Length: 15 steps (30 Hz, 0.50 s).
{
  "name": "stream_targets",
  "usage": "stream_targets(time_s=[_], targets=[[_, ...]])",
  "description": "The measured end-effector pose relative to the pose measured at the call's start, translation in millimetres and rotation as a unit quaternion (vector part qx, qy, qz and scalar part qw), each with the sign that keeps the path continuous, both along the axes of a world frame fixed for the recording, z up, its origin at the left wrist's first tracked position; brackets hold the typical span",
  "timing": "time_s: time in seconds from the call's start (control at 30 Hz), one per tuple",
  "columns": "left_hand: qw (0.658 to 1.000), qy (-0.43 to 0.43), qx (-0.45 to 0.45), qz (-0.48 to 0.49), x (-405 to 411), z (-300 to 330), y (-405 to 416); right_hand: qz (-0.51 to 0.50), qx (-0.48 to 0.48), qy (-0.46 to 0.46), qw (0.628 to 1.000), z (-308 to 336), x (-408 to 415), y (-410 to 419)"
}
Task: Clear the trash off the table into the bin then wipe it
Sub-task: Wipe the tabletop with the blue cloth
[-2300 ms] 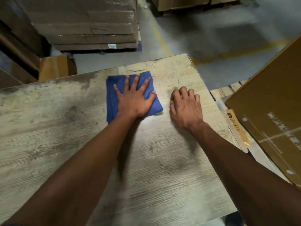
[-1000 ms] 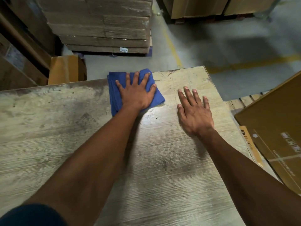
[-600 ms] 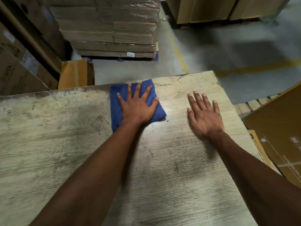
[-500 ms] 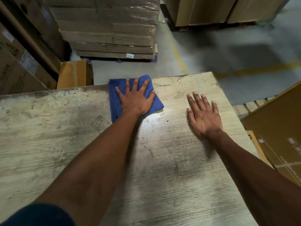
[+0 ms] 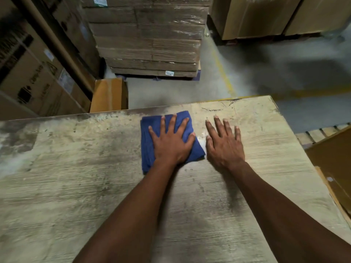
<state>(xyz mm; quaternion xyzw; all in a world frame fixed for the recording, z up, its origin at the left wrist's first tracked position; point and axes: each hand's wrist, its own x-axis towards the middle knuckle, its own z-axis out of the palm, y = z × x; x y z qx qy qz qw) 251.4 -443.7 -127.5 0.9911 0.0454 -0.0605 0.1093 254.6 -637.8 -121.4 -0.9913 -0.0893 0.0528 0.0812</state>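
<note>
Seen from the head camera, a person leans over a worn, pale wood-grain table (image 5: 95, 186), both bare forearms stretched across it. The left hand (image 5: 171, 143) lies flat on a folded blue cloth (image 5: 147, 147), fingers straight and spread, pressing the cloth against the tabletop close to the table's far edge. The right hand (image 5: 224, 145) rests palm-down on the bare wood just beside the cloth's right edge, fingers extended and relaxed, grasping nothing (its thumb lies very near the cloth's corner; whether they touch cannot be told). Dark smudges mark the table's left and near parts. Beyond the table's far edge stands a wrapped stack of flattened cardboard (image 5: 148, 35) on a grey floor with a yellow line (image 5: 224, 73); a small brown box (image 5: 109, 94) sits against the far-left edge, and a large carton (image 5: 334, 158) stands off the table's right side.
</note>
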Motion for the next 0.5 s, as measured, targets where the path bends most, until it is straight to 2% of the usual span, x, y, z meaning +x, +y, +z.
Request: stream_targets(time_s=[0.13, 0.2, 0.4, 0.5], targets=[[1.0, 0.019, 0.001, 0.012, 64, 3, 24, 0.005, -0.01, -0.017, 1.0, -7, 0, -1], [1.0, 0.027, 0.006, 0.011, 69, 4, 24, 0.002, -0.011, -0.023, 1.0, -7, 1, 0], [1.0, 0.007, -0.005, -0.006, -48, 0, 22, -0.004, -0.015, -0.025, 1.0, -4, 1, 0], [1.0, 0.01, 0.003, -0.009, -58, 0, 29, -0.001, -0.013, -0.026, 1.0, -4, 1, 0]])
